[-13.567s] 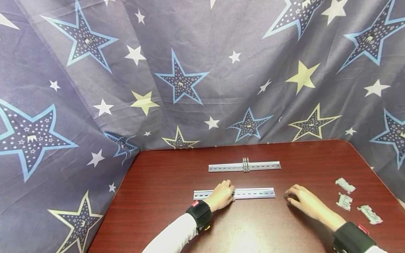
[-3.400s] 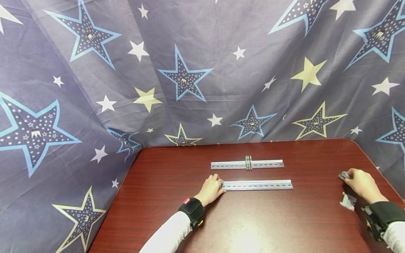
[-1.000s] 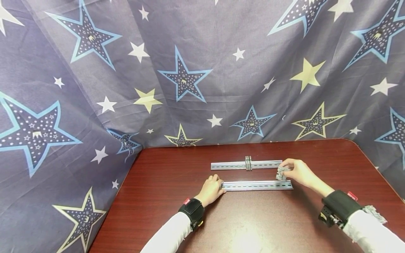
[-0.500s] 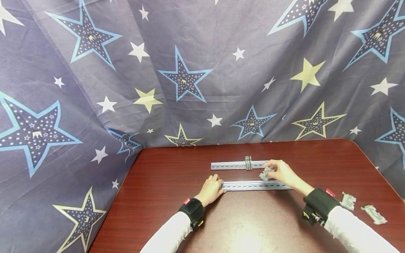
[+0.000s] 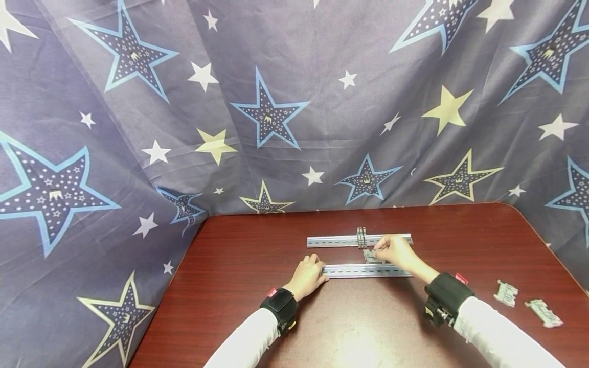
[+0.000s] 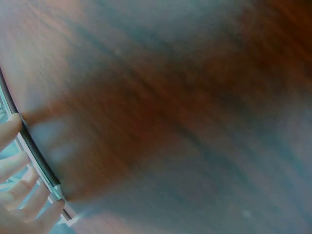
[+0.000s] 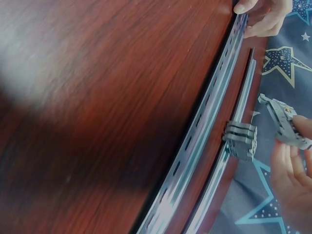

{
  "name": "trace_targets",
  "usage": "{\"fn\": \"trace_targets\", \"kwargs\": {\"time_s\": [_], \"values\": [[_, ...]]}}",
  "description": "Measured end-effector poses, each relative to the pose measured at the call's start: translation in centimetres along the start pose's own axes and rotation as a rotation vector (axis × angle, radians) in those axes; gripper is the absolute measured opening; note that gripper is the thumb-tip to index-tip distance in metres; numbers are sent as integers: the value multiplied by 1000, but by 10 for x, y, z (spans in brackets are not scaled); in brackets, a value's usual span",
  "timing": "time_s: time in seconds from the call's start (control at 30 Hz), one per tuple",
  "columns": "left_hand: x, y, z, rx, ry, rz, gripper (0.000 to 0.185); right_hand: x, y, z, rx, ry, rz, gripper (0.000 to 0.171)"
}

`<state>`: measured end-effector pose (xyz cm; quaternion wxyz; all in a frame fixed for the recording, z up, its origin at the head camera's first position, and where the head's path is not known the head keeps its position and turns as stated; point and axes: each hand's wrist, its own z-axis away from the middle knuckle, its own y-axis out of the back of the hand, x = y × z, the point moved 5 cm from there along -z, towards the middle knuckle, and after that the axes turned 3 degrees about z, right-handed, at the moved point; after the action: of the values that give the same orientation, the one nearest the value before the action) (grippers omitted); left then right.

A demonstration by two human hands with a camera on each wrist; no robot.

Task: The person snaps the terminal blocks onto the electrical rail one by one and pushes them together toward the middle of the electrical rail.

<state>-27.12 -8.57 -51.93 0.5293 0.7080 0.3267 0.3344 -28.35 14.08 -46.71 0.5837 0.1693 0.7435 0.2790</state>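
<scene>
near rail (image 5: 363, 270): slotted grey metal strip, long axis left-right on table (image 5: 257, 317) | left hand (image 5: 307, 276): fingers curled on its left end | right hand (image 5: 394, 250): pinches ridged grey clip (image 5: 369, 255) above rail's middle

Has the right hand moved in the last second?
Yes. The right hand, pinching a grey clip, slid leftward along the near rail.

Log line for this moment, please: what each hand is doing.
left hand: holds end of near slotted metal rail | right hand: pinches small grey clip-on terminal block above rail | two spare blocks on table
</scene>
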Motion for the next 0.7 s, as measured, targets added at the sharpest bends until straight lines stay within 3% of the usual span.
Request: {"fn": "trace_targets", "kwargs": {"time_s": [0.37,0.53,0.7], "values": [[1,1,0,4,1,-19,30,-15,-16,-3,5,-35,8,10],[2,1,1,10,0,-24,29,-22,-22,-4,-1,38,11,21],[2,2,1,5,0,-31,30,-25,-33,-6,15,101,87,24]]}}
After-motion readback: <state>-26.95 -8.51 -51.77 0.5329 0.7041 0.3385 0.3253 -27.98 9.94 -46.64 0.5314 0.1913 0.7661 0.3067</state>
